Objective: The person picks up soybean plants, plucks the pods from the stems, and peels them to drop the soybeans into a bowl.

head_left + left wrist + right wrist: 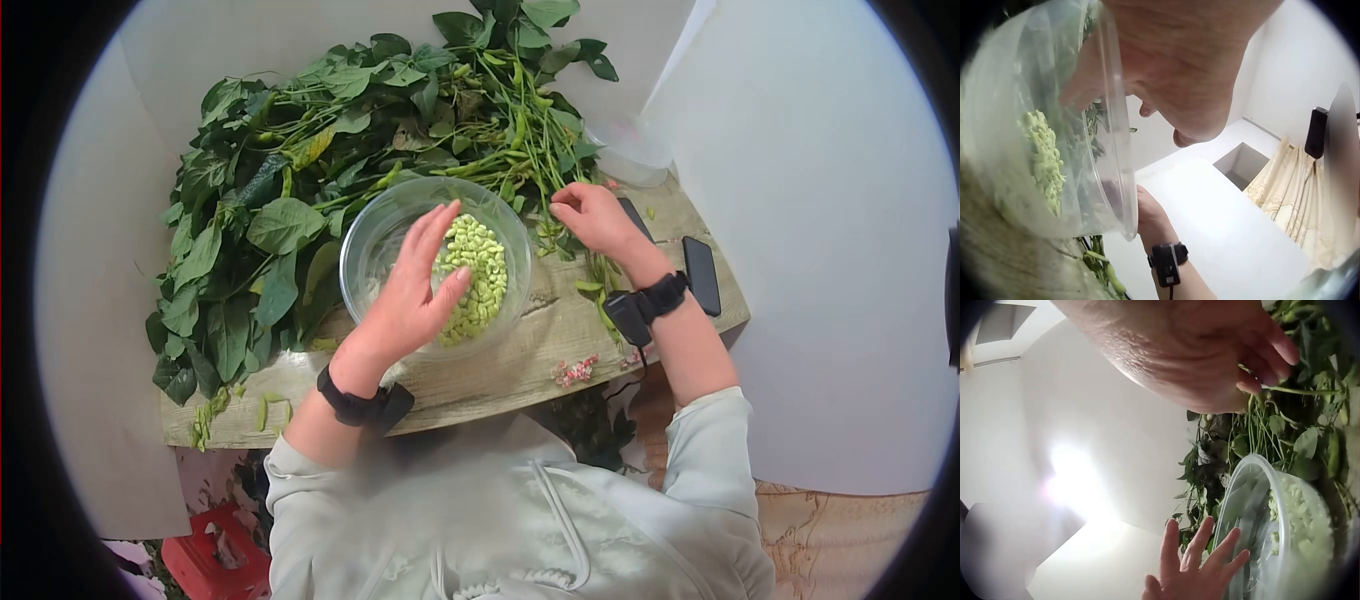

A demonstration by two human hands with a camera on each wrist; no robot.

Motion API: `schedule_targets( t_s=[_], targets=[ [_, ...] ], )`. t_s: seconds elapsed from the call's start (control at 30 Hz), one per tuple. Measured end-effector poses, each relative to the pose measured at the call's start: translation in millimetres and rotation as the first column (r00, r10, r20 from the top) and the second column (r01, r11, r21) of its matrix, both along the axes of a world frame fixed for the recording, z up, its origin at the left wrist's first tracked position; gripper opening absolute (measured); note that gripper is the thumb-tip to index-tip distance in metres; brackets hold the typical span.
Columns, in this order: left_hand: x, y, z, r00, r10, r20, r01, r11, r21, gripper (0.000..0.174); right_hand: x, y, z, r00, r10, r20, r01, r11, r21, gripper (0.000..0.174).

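Observation:
A round clear plastic tub (352, 262) stands on the wooden table, with shelled green beans (478, 265) heaped in it. Over the tub, the left hand (408, 295) holds its fingers straight and spread, gripping nothing. To the right of the tub, the right hand (597, 218) has curled fingers at the edge of the bean plants (530, 120). In the right wrist view, its fingertips pinch a thin green stem (1304, 392) that runs out towards the plants. The left wrist view shows the beans through the tub's clear wall (1124, 144).
A dark phone (702, 275) lies on the table's right side, and another dark flat object (635, 219) is beside the right wrist. A clear container (635, 150) stands at the back right. Loose pods (210, 415) lie front left. A red stool (215, 555) is below.

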State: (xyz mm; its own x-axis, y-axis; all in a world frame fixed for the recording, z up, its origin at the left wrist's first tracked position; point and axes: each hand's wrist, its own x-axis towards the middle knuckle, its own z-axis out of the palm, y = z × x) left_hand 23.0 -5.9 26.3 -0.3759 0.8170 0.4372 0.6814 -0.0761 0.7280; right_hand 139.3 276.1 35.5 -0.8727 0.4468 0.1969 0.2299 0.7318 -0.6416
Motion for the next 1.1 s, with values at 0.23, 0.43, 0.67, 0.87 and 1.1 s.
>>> schedule_targets(
  t_s=[0.23,0.43,0.67,0.87,1.1],
  targets=[
    [1.0,1.6,-1.0,0.997,-0.070,-0.025,0.069,0.997,-0.025,0.066,-64.1,7.7,-11.2,0.987,-0.154,-0.040,0.158,0.924,0.350,0.040],
    [1.5,2.2,-3.0,0.998,-0.018,-0.061,0.016,0.999,-0.036,0.061,-82.5,19.3,-4.7,0.946,-0.303,0.120,0.228,0.879,0.420,0.027],
    [-2.2,6.6,-6.7,0.973,0.013,0.229,-0.023,0.999,0.040,0.050,-49.0,0.1,10.8,0.917,-0.238,-0.320,0.057,0.873,-0.485,0.021],
    [-14.0,6.6,-4.1,0.899,-0.060,0.434,0.043,0.998,0.048,0.047,-2.4,-59.6,25.1,0.825,-0.181,-0.536,-0.226,0.763,-0.606,0.019],
    [-4.5,7.3,7.9,0.855,-0.101,0.509,0.118,0.993,-0.003,0.043,19.4,-65.1,36.3,0.712,-0.250,-0.656,-0.321,0.716,-0.620,0.014]
  ],
)
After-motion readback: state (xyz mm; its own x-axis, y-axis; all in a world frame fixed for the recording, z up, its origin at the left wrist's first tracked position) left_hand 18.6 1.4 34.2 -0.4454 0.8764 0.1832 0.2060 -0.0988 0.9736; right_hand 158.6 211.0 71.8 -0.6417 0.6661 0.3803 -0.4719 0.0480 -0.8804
